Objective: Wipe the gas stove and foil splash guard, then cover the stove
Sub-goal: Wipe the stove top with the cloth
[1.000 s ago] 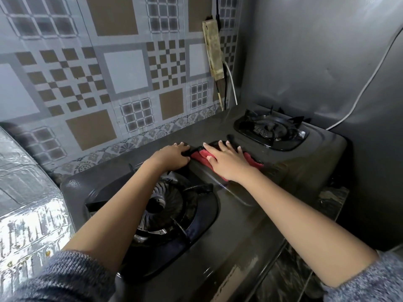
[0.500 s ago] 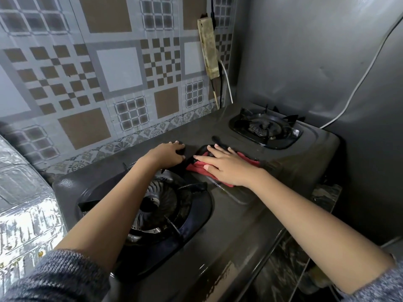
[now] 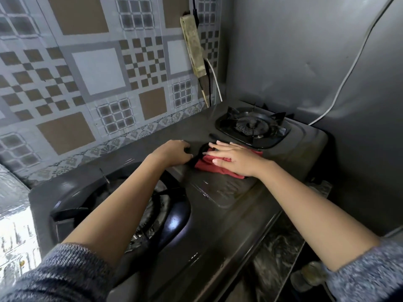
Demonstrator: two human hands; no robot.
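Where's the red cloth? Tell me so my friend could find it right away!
Find the dark stove with two burners. In the flat middle between them, the right hand lies flat on the cloth. It is the only red thing there; everything around it is black or grey.

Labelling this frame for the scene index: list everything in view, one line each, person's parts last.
black two-burner gas stove: 1, black, fills the centre on the counter
burner with pan support: 2, black, near one under the left forearm, far one by the grey wall
red cleaning cloth: 1, red, flat on the stove top between the burners
silver foil splash guard: 1, silver, left edge
patterned tile wall: 1, grey and brown, behind the stove
cream power strip: 1, cream, hanging on the tiles
white cable: 1, white, across the grey wall
left hand: 1, resting on the stove beside the cloth
right hand: 1, flat on the cloth
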